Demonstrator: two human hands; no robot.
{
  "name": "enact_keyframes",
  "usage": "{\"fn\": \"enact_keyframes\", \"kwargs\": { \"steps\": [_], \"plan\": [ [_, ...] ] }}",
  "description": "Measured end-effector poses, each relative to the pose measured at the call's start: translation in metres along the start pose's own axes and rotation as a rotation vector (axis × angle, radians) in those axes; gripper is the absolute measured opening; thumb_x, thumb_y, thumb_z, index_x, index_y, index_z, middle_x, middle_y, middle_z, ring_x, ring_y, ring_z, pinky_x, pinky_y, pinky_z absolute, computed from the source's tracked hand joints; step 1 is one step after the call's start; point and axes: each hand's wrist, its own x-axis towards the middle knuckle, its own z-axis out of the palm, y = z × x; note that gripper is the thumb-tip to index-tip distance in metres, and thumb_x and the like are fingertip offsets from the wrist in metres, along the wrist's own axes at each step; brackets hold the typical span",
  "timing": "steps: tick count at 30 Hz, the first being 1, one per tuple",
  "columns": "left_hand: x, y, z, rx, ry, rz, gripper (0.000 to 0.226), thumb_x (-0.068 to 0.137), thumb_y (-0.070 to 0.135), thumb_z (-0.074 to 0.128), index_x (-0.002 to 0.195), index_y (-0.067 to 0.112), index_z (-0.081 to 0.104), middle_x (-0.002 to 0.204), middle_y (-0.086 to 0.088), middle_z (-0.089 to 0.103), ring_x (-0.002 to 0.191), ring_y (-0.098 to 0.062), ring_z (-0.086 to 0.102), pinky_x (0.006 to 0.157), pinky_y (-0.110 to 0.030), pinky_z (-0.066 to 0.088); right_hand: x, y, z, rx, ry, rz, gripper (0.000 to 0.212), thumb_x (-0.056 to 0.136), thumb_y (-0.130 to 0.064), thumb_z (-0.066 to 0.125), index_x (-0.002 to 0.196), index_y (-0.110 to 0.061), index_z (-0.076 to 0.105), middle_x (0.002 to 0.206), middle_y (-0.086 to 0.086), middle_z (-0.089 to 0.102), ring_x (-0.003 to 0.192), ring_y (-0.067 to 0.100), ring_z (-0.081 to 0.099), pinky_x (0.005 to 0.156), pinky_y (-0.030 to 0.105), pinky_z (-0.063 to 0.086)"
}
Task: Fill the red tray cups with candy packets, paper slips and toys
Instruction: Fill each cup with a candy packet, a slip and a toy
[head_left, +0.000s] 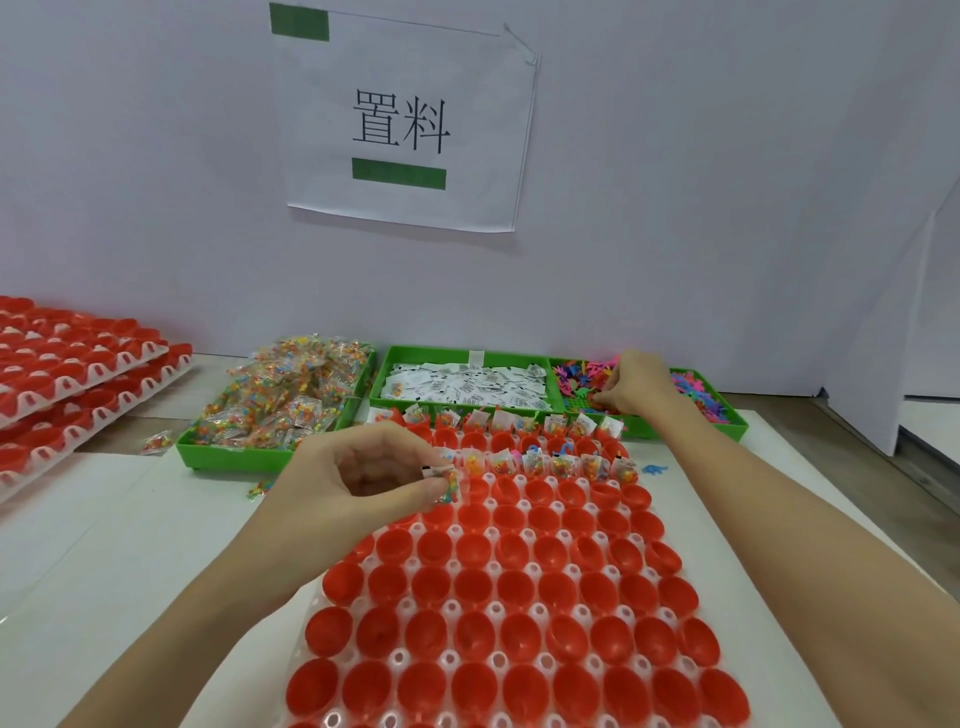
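Right now we're mid-fill on the tray (519, 639), the two rows at its 12 o'clock end loaded and the third row just starting. Left hand (363, 478) pinches a candy packet (451, 486) with what looks like a paper slip against it, hovering over the first cup (475, 488) of that third row, at the tray's 10 o'clock corner. Right hand (636, 384) is off at 1 o'clock, fingers curled down into the toys (582, 376) in the far green bin; whether it has one pinched, I can't tell. Slips (467, 387) sit in the middle bin at 12, spare packets (280, 400) heaped at 11. Next, by my reading: drop the packet and slip into that empty cup, then bring a toy across to join them. Cups are tight together, so the release wants to be square over the mouth.
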Motion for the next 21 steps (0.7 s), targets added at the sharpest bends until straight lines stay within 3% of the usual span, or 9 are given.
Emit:
{"fn": "enact_keyframes", "kwargs": {
  "steps": [2, 4, 7, 10, 12, 15, 18, 21],
  "plan": [
    [0.000, 0.000, 0.000, -0.002, -0.001, -0.004, 0.014, 0.077, 0.014, 0.085, 0.089, 0.015, 0.079, 0.087, -0.011, 0.078, 0.081, -0.024, 0.077, 0.076, -0.021, 0.059, 0.000, -0.003, -0.001, -0.019, -0.002, -0.001, 0.027, 0.085, -0.026, 0.083, 0.089, 0.000, 0.076, 0.086, 0.013, 0.075, 0.084, 0.026, 0.071, 0.077, 0.038, 0.060],
    [0.000, -0.001, 0.001, 0.002, 0.000, -0.006, 0.014, 0.077, 0.014, 0.086, 0.090, 0.015, 0.079, 0.087, -0.011, 0.078, 0.081, -0.024, 0.077, 0.076, -0.020, 0.059, 0.000, -0.004, 0.000, -0.048, 0.004, -0.022, 0.021, 0.088, -0.016, 0.078, 0.075, -0.002, 0.069, 0.073, 0.010, 0.069, 0.072, 0.023, 0.067, 0.065, 0.034, 0.056],
    [0.000, 0.000, 0.000, -0.001, 0.006, -0.009, 0.015, 0.077, 0.014, 0.086, 0.090, 0.015, 0.079, 0.085, -0.011, 0.078, 0.080, -0.025, 0.077, 0.076, -0.021, 0.059, 0.000, -0.002, 0.003, -0.080, -0.006, -0.085, 0.037, 0.088, -0.003, 0.067, 0.056, -0.011, 0.049, 0.052, 0.003, 0.048, 0.049, 0.017, 0.049, 0.048, 0.025, 0.038],
    [0.000, 0.000, -0.001, -0.007, 0.014, -0.012, 0.015, 0.077, 0.013, 0.085, 0.090, 0.014, 0.079, 0.085, -0.012, 0.078, 0.080, -0.026, 0.076, 0.077, -0.023, 0.060, 0.000, 0.003, 0.005, -0.057, 0.025, -0.106, 0.030, 0.089, -0.004, 0.065, 0.060, -0.005, 0.058, 0.057, 0.011, 0.057, 0.055, 0.024, 0.055, 0.051, 0.026, 0.042],
    [0.000, 0.000, -0.001, -0.012, 0.017, -0.015, 0.014, 0.077, 0.012, 0.085, 0.090, 0.013, 0.079, 0.085, -0.013, 0.078, 0.080, -0.026, 0.076, 0.077, -0.024, 0.060, 0.000, 0.005, 0.006, -0.019, 0.028, -0.104, 0.030, 0.093, -0.015, 0.069, 0.070, 0.005, 0.071, 0.068, 0.020, 0.069, 0.065, 0.033, 0.066, 0.057, 0.029, 0.047],
    [0.000, -0.001, -0.001, -0.001, 0.015, -0.013, 0.014, 0.078, 0.011, 0.085, 0.091, 0.012, 0.079, 0.085, -0.013, 0.078, 0.080, -0.027, 0.076, 0.079, -0.026, 0.061, 0.001, 0.008, 0.011, 0.009, 0.034, -0.089, 0.029, 0.092, -0.027, 0.075, 0.079, -0.001, 0.078, 0.075, 0.015, 0.074, 0.068, 0.023, 0.067, 0.065, 0.030, 0.046],
    [0.001, -0.002, -0.001, 0.002, 0.009, -0.011, 0.014, 0.079, 0.011, 0.085, 0.091, 0.013, 0.079, 0.085, -0.012, 0.078, 0.081, -0.027, 0.076, 0.078, -0.025, 0.061, 0.007, 0.007, 0.015, 0.043, 0.069, -0.089, 0.019, 0.091, -0.020, 0.076, 0.080, -0.004, 0.080, 0.077, 0.012, 0.075, 0.060, 0.011, 0.060, 0.067, 0.030, 0.047],
    [0.001, -0.003, -0.002, -0.007, 0.013, -0.005, 0.014, 0.078, 0.013, 0.085, 0.090, 0.014, 0.079, 0.086, -0.012, 0.078, 0.081, -0.027, 0.076, 0.078, -0.024, 0.060, 0.006, 0.003, 0.016, -0.003, 0.065, -0.096, 0.019, 0.090, -0.014, 0.073, 0.080, 0.002, 0.078, 0.079, 0.019, 0.076, 0.072, 0.027, 0.072, 0.067, 0.036, 0.058]
  ]
}}
